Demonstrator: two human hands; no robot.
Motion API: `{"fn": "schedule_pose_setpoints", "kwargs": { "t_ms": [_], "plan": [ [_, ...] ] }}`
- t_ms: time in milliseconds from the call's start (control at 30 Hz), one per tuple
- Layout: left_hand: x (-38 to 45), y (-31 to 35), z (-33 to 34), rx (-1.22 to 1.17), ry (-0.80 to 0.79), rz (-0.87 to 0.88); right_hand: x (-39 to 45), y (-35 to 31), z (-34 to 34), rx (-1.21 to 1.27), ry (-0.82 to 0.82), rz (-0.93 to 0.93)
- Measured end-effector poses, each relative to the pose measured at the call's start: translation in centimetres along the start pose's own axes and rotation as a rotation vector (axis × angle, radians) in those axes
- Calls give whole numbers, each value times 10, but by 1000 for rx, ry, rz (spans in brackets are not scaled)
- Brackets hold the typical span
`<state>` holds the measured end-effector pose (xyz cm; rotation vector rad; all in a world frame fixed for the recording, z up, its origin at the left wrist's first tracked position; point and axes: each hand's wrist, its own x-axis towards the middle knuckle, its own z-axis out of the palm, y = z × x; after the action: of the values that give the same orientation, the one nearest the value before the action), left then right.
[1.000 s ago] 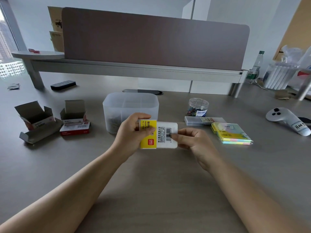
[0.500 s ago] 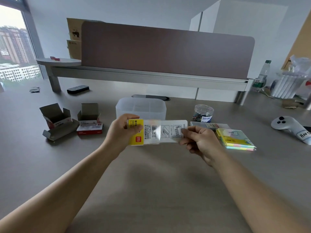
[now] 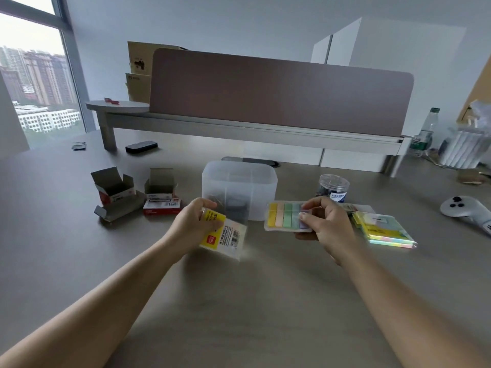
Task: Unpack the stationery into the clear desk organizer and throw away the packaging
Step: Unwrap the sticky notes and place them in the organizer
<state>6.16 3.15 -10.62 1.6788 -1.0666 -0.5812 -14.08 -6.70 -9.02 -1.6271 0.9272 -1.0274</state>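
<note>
My left hand (image 3: 195,221) grips an emptied clear plastic sleeve with a yellow label and barcode (image 3: 223,236), just above the desk. My right hand (image 3: 322,221) pinches a clear card of pastel index tabs (image 3: 285,217) in yellow, peach, green, blue and purple strips, held level in front of the clear desk organizer (image 3: 261,181). The organizer stands behind both hands with dark items in its left compartment.
Opened cardboard boxes (image 3: 114,192) and a red staple box (image 3: 162,205) lie to the left. A round jar of clips (image 3: 333,188), a flat clear pack (image 3: 358,208) and a wrapped sticky-note pad (image 3: 385,229) sit to the right, with a white controller (image 3: 467,213) beyond. A desk divider (image 3: 279,94) rises behind.
The index-tab card has slid fully out of the sleeve. My right hand carried it to the right, while my left hand lowered the sleeve to the left.
</note>
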Motion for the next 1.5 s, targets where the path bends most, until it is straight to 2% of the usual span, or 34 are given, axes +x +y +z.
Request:
{"fn": "schedule_pose_setpoints", "kwargs": {
  "t_ms": [167, 367, 433, 567, 667, 800, 900, 1267, 1500],
  "plan": [
    [12, -8, 2, 212, 16, -45, 3, -10, 0, -79, -12, -115],
    [16, -11, -5, 537, 90, 8, 18, -24, 7, 2, -44, -89],
    [16, -8, -8, 562, 159, 63, 23, -26, 11, -3, -30, -104],
    [17, 5, -14, 488, 283, 281, 38, -35, 14, 4, 62, -193],
    [28, 16, -13, 548, 225, 387, 54, -45, 18, -68, 121, -291],
    [47, 18, -1, 657, 75, 382, 74, -51, 28, -239, 146, -327],
    [53, 12, 6, 708, 24, 376, 84, -49, 32, -378, 79, -330],
    [55, 8, 6, 750, -20, 366, 95, -58, 32, -644, -158, -330],
    [55, 9, 5, 743, -35, 369, 103, -71, 31, -774, -249, -248]
  ]
}}
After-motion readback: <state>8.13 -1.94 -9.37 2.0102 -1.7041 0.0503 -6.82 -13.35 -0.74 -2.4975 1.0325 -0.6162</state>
